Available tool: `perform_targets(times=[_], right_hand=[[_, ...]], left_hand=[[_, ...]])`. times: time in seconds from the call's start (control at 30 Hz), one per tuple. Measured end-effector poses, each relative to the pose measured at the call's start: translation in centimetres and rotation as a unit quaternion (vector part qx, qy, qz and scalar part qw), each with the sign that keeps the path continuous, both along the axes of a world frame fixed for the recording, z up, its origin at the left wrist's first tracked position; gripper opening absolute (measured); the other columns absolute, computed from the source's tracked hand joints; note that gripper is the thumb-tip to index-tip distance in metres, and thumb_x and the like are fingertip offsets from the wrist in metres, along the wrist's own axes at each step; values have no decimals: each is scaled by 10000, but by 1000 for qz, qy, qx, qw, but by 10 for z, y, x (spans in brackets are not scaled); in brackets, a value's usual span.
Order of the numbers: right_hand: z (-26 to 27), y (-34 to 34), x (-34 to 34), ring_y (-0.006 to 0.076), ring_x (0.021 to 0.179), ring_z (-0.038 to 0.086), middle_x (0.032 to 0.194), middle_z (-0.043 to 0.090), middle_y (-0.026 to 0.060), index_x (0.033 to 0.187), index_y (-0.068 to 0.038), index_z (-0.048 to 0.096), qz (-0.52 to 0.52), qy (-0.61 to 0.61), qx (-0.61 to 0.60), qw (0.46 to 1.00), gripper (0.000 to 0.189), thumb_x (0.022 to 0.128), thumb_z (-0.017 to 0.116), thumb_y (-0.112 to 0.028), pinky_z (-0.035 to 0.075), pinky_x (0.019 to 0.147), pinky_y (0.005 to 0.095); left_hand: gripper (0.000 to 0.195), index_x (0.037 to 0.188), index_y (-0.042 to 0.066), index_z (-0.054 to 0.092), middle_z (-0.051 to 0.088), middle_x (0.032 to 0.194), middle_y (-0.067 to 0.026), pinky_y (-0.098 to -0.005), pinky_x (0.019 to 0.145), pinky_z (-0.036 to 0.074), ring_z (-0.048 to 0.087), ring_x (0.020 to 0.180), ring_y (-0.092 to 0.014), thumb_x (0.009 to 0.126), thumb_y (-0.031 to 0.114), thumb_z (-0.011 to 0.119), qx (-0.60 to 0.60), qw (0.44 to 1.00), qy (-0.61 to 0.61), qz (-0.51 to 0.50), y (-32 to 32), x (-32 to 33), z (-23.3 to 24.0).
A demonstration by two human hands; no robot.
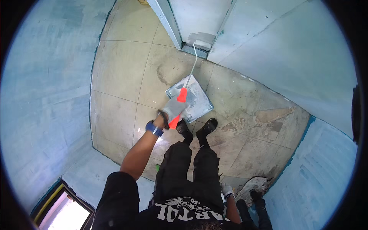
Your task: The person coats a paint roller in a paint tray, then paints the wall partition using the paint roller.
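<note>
My left hand [175, 107], in a pale glove, is shut on the orange handle of a paint roller [193, 67]. The white roller sleeve [203, 44] lies against the foot of a pale recessed panel [198, 20], beside a grey patch. Below the roller's rod, a paint-smeared tray [198, 97] rests on the floor just ahead of my feet. Low beside my right thigh is my right hand [227, 189], gloved in white with a beaded bracelet at the wrist; its fingers are too small and partly hidden to read.
Pale blue walls [43, 86] surround the stained tile floor [118, 66]. A blue-grey frame post [166, 23] borders the recess. Another person's dark-clad legs [260, 211] stand at lower right, by a crumpled sheet [251, 187]. A bright window [64, 212] shows at lower left.
</note>
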State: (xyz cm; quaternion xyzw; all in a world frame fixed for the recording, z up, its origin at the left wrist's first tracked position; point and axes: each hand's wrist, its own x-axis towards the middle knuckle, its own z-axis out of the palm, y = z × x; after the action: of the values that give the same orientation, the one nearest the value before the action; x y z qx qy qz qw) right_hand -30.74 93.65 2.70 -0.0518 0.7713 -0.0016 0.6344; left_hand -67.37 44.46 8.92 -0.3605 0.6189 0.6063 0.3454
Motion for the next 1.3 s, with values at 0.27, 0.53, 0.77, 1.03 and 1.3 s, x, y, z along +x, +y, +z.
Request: perform_targets(times=[0.27,0.53,0.77,1.03,1.3], right_hand=[[5,14,19,342,907,598,999,602,166,1032,-111,550,2,22,-54,998,200,849,476,-141,487,750,451],[-6,9,2,332,1003,580,1069,594,170,1204,-146,510,79,-38,-7,996,332,890,408,-182,486,811,412],[-13,21,7,370,982,567,1078,589,216,1119,-65,567,-4,-8,5,1000,378,916,408,-342,451,819,421],[-15,36,5,275,851,606,907,596,141,1000,-77,552,-68,105,-59,990,182,868,456,-158,495,682,374],[6,31,-26,334,906,579,996,583,175,1107,-57,525,-41,1,-2,999,259,868,448,-122,482,755,406]], left_hand=[[188,784,95,470,466,531,7,-253,356,359,437,387,-98,826,189,628,48,997,-19,59,-11,45,24],[187,818,133,484,464,547,28,-244,367,351,430,402,-77,820,219,651,130,967,-130,176,-24,111,18],[406,1091,40,475,636,824,-192,-446,659,496,629,750,-377,797,286,610,-272,937,-97,-198,2,237,-66],[404,1145,34,444,619,896,-249,-505,703,463,587,853,-438,865,310,540,-271,918,-77,-280,-12,320,-128],[429,1211,78,449,621,941,-226,-519,704,461,592,868,-416,889,360,478,-305,896,-161,-279,5,382,-177]])
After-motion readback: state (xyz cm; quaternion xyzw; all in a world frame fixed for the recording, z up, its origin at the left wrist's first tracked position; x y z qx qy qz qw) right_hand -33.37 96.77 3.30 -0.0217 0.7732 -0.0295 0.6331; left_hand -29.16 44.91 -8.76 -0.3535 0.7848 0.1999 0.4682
